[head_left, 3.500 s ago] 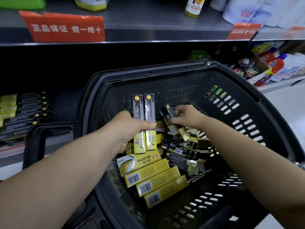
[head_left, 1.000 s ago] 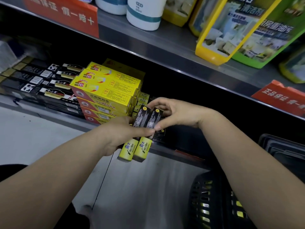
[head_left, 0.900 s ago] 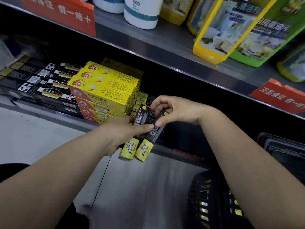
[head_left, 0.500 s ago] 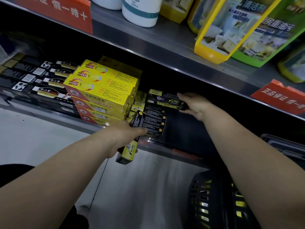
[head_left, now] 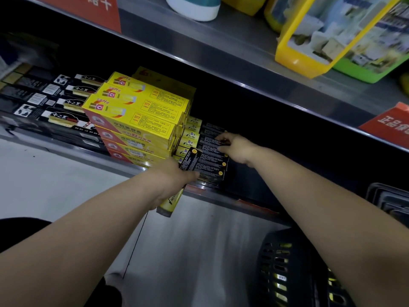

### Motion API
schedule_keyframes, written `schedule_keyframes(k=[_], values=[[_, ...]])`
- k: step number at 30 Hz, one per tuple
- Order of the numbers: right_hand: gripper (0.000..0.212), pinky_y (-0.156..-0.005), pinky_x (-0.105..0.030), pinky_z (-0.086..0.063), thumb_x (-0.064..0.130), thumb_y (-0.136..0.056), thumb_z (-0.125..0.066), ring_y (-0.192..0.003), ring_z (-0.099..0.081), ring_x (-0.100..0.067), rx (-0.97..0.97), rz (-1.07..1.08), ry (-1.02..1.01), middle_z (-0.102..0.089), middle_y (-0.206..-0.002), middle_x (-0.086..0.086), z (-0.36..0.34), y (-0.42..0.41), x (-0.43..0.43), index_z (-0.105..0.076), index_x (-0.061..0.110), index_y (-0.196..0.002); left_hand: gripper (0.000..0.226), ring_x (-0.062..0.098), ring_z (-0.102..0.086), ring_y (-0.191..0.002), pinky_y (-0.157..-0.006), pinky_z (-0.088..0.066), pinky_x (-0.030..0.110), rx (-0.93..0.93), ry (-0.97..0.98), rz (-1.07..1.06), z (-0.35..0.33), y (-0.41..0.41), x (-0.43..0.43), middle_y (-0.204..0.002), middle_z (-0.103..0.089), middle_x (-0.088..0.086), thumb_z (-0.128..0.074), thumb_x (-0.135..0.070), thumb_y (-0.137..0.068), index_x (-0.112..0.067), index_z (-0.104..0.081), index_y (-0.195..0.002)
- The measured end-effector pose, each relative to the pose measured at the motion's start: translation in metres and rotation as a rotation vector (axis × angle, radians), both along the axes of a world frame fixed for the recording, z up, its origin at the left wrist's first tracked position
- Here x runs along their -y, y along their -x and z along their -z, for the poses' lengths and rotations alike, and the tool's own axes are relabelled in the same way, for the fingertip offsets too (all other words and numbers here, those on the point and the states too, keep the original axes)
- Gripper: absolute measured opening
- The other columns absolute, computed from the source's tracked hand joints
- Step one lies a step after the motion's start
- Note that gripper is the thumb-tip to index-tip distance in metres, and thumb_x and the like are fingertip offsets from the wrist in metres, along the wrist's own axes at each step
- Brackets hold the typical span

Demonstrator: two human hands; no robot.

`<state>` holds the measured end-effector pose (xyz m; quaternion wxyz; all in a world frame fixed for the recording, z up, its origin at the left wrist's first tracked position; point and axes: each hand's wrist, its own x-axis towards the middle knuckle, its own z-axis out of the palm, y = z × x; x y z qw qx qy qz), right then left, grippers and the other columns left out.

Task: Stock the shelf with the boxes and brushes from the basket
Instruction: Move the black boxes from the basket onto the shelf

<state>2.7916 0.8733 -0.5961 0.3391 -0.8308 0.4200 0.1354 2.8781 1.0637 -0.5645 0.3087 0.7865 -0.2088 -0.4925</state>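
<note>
We take the stack of yellow boxes (head_left: pixel 137 120) on the lower shelf (head_left: pixel 66 149) as our reference.

Hands: we find the two hands apart, each on its own carton.
- The left hand (head_left: pixel 170 180) is just in front of the stack's right corner. It grips one black-and-yellow box (head_left: pixel 190 159) around its middle. The box is tilted, with its black end up towards the shelf and its yellow end hanging down past the shelf edge.
- The right hand (head_left: pixel 236 149) is to the right of the stack and reaches into the shelf. Its fingers and thumb pinch the right end of the top box (head_left: pixel 210 141) of a pile of black-and-yellow boxes (head_left: pixel 210 166).

Stock: that pile lies flat just right of the yellow stack, with its yellow ends beside the stack and its black ends pointing away. Left of the stack, black brush packs (head_left: pixel 55 103) lie in rows on the same shelf.

Basket: the black basket (head_left: pixel 287 273) stands on the floor (head_left: pixel 188 251), well below and to the right of the stack. Yellow shows through its slots, but we cannot tell what is inside.

Surroundings: above the stack runs the upper shelf (head_left: pixel 221 47). It carries a white bottle with a teal band (head_left: pixel 194 7) and a yellow-framed pack (head_left: pixel 309 41). A red label (head_left: pixel 387 125) hangs on that shelf's edge far to the right.
</note>
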Motion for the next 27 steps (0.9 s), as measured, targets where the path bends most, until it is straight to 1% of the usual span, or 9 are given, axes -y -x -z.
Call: schedule_keyframes(k=[2,5,7,10,13,16,18,22,27], values=[[0.056,-0.098,-0.028,-0.041,0.014,-0.088,-0.062,-0.121,-0.047,-0.024,-0.073,-0.189,0.091,-0.041,-0.139,-0.011,-0.016,-0.001,0.0,-0.04,0.022,-0.138,0.054,0.02,-0.053,-0.095,-0.074,-0.04,0.027,0.002,0.046,-0.014,0.002,-0.001,0.002,-0.108,-0.058,0.003,-0.062,-0.039,-0.088,-0.007,-0.048,-0.129],[0.077,-0.103,-0.025,-0.04,0.007,-0.075,-0.076,-0.124,-0.044,-0.016,0.085,-0.399,-0.132,-0.039,-0.141,-0.002,-0.052,-0.003,-0.007,-0.038,0.031,-0.138,0.044,0.003,-0.05,-0.074,-0.056,-0.038,0.019,-0.013,0.141,-0.002,0.001,-0.002,0.004,-0.083,-0.053,-0.012,-0.062,-0.035,-0.088,-0.015,-0.052,-0.126],[0.068,-0.1,-0.01,-0.037,0.012,-0.072,-0.079,-0.122,-0.043,-0.004,0.18,-0.493,-0.225,-0.044,-0.133,0.01,-0.073,-0.004,-0.017,-0.047,0.039,-0.126,0.034,0.0,-0.053,-0.073,-0.049,-0.04,0.014,-0.026,0.199,0.008,-0.002,-0.001,0.006,-0.082,-0.059,-0.013,-0.063,-0.033,-0.088,-0.021,-0.057,-0.119],[0.042,-0.09,-0.013,-0.042,0.019,-0.071,-0.08,-0.103,-0.054,-0.001,0.187,-0.557,-0.191,-0.058,-0.107,0.018,-0.087,-0.005,-0.026,-0.063,0.035,-0.106,0.027,0.0,-0.059,-0.07,-0.046,-0.041,0.006,-0.017,0.271,0.053,-0.005,0.002,0.007,-0.081,-0.065,-0.011,-0.065,-0.032,-0.086,-0.024,-0.062,-0.112],[0.032,-0.083,-0.018,-0.044,0.019,-0.071,-0.079,-0.092,-0.059,-0.003,0.117,-0.506,-0.175,-0.066,-0.095,0.017,-0.091,0.0,-0.016,-0.067,0.035,-0.096,0.038,0.001,-0.062,-0.067,-0.055,-0.048,0.016,0.03,0.313,0.137,-0.008,0.006,0.006,-0.086,-0.065,-0.009,-0.07,-0.03,-0.082,-0.024,-0.057,-0.116],[0.027,-0.073,-0.008,-0.039,0.014,-0.075,-0.076,-0.083,-0.055,0.0,0.08,-0.419,-0.112,-0.063,-0.09,0.016,-0.091,0.015,0.007,-0.067,0.03,-0.095,0.068,0.012,-0.054,-0.088,-0.063,-0.044,0.022,0.184,0.259,0.188,-0.008,0.006,0.007,-0.104,-0.053,-0.006,-0.072,-0.035,-0.078,-0.014,-0.039,-0.134],[0.024,-0.07,-0.008,-0.038,0.01,-0.078,-0.073,-0.084,-0.053,-0.003,0.141,-0.273,-0.08,-0.061,-0.089,0.014,-0.085,0.024,0.024,-0.064,0.025,-0.095,0.068,0.016,-0.052,-0.091,-0.068,-0.042,0.026,0.244,0.195,0.214,-0.005,0.005,0.007,-0.114,-0.055,0.002,-0.069,-0.038,-0.081,-0.01,-0.034,-0.133],[0.03,-0.078,-0.022,-0.036,0.014,-0.084,-0.068,-0.1,-0.051,-0.016,0.195,0.032,0.111,-0.057,-0.106,0.0,-0.051,0.023,0.046,-0.059,0.015,-0.112,0.067,0.023,-0.053,-0.112,-0.089,-0.044,0.031,0.249,0.099,0.34,-0.001,0.009,0.008,-0.137,-0.048,0.006,-0.063,-0.04,-0.085,-0.015,-0.032,-0.139],[0.034,-0.083,-0.027,-0.042,0.017,-0.089,-0.061,-0.107,-0.055,-0.024,0.084,0.013,0.196,-0.057,-0.123,-0.011,-0.002,-0.001,0.03,-0.054,0.013,-0.123,0.065,0.023,-0.042,-0.128,-0.092,-0.036,0.026,0.312,0.021,0.518,0.0,0.01,0.01,-0.147,-0.034,0.005,-0.054,-0.044,-0.09,-0.022,-0.027,-0.146]])
